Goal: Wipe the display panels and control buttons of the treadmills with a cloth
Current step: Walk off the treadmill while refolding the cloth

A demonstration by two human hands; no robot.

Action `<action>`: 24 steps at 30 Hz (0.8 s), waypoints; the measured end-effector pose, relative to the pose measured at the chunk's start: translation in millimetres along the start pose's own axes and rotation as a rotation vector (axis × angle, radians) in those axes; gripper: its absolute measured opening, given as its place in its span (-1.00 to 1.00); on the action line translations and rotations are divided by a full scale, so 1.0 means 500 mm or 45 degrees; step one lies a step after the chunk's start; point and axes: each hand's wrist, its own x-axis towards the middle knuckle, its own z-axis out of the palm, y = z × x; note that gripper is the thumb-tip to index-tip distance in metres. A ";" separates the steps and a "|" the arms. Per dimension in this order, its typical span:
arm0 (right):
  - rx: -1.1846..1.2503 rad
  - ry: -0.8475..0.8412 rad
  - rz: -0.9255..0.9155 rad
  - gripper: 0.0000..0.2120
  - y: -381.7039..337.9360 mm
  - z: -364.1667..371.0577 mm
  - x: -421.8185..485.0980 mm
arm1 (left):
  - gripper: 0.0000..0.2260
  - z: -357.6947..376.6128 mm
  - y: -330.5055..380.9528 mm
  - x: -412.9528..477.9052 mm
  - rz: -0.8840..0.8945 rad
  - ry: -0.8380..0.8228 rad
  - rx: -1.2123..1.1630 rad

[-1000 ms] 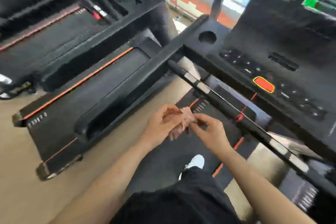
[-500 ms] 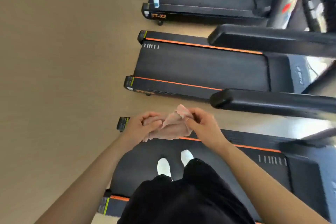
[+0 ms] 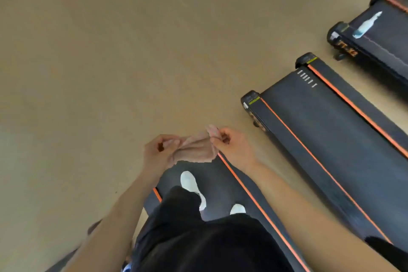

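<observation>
A pale pink cloth [image 3: 195, 149] is stretched between my two hands in front of my waist. My left hand [image 3: 160, 150] pinches its left end and my right hand [image 3: 234, 144] pinches its right corner. I stand on the black belt of a treadmill [image 3: 223, 183] with orange side stripes, white shoes visible below the cloth. No display panel or control buttons are in view.
A second treadmill deck [image 3: 326, 134] lies to my right, and a third [image 3: 379, 35] beyond it carries a white spray bottle [image 3: 367, 25] on its belt. Tan floor [image 3: 99, 62] fills the left and upper view.
The view has swung away from the console and down and left toward the floor and the treadmills' rear ends. Both hands have kept the cloth and pulled it wider apart.
</observation>
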 end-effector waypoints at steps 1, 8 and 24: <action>-0.010 -0.034 0.011 -0.86 -0.015 0.021 0.037 | -0.90 -0.022 -0.008 0.028 -0.020 0.071 -0.021; -0.144 -0.153 -0.002 -0.71 -0.119 0.179 0.306 | -0.84 -0.189 -0.057 0.284 -0.094 0.221 -0.021; 0.167 -0.065 0.005 -0.86 -0.189 0.362 1.111 | -0.93 -0.330 -0.012 1.126 0.163 0.088 0.175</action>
